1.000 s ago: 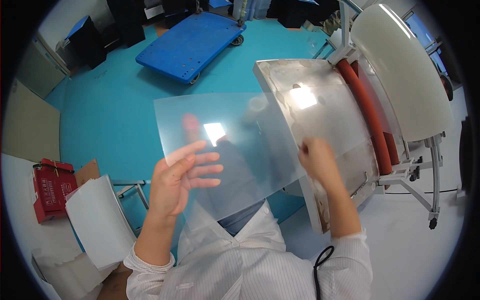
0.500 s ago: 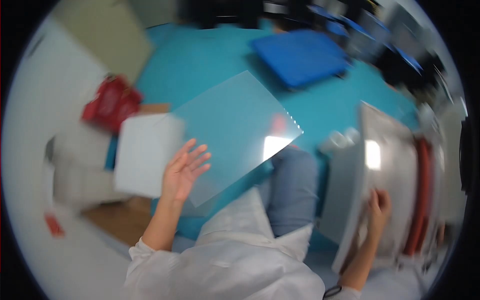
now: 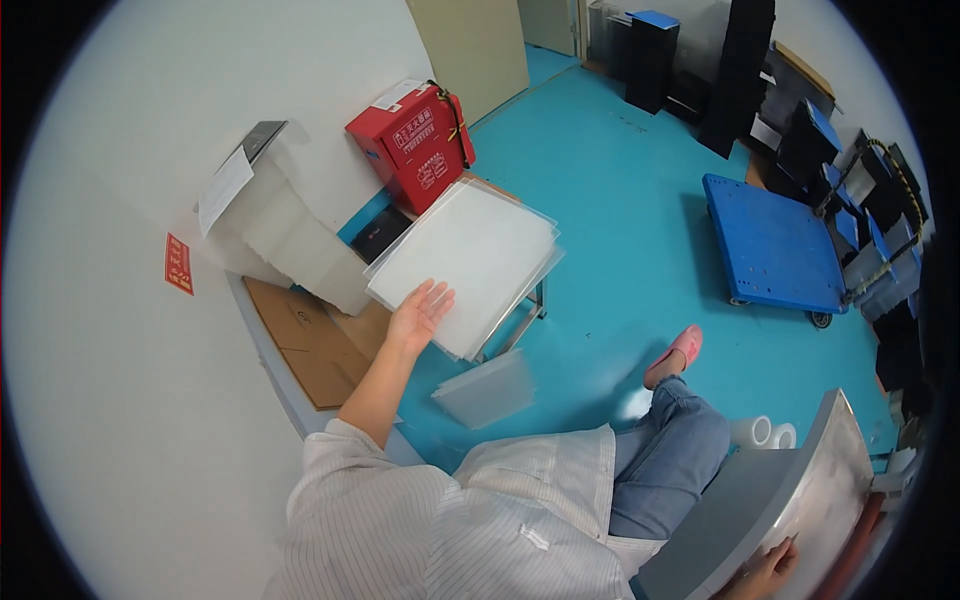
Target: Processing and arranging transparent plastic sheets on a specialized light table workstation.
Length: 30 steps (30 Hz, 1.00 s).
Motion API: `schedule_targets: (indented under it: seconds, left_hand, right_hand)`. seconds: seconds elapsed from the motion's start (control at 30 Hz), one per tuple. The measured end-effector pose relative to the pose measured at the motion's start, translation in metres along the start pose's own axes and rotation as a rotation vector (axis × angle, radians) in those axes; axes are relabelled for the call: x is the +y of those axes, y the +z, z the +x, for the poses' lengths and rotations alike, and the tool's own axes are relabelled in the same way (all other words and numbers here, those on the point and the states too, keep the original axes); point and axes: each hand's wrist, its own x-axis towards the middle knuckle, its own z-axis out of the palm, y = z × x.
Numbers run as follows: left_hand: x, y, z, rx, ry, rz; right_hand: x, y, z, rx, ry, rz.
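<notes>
My left hand (image 3: 420,315) is palm up with its fingers spread, at the near edge of a stack of translucent white plastic sheets (image 3: 475,255). Clear sheet edges stick out unevenly along the stack's right side. It cannot be told whether the hand touches the top sheet. The stack rests on a low metal-legged stand (image 3: 527,318). At the lower right, my right hand (image 3: 768,574) is over a shiny metal work surface (image 3: 825,485), its fingers bent together. Whatever they hold, if anything, is too small to make out, and the lower frame edge cuts off the wrist.
More clear sheets (image 3: 490,390) lean low beside the stand. A red box (image 3: 415,145) stands against the wall, with flattened cardboard (image 3: 310,340) nearer me. On the right are a blue platform trolley (image 3: 775,245), white rolls (image 3: 752,432) and black panels (image 3: 735,85).
My view has turned left. The clear sheet that hung in front of my left hand no longer shows apart from the stack. My left hand is now at the stack's edge, still open.
</notes>
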Motion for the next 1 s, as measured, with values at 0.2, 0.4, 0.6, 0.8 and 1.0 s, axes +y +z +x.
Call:
schedule_targets:
  seconds: [0.2,0.4,0.6,0.8,1.0]
  left_hand:
    - [0.048,-0.006,-0.011,0.269,-0.196,1.012]
    - [0.012,0.071,0.021,-0.037,0.783,1.738]
    - [-0.068,0.169,0.081,-0.214,0.689,2.071]
    - [-0.098,0.172,0.096,-0.140,0.692,2.149]
    - [-0.097,0.168,0.101,0.005,0.711,2.126]
  right_hand:
    - [0.004,-0.001,-0.001,0.039,0.056,0.094]
    - [0.022,-0.003,0.015,0.012,0.127,0.028]
    - [0.063,0.005,0.024,0.193,-0.152,0.101]
    - [0.058,0.003,0.019,0.205,-0.128,0.146]
    - [0.073,0.005,0.022,0.185,-0.170,0.080]
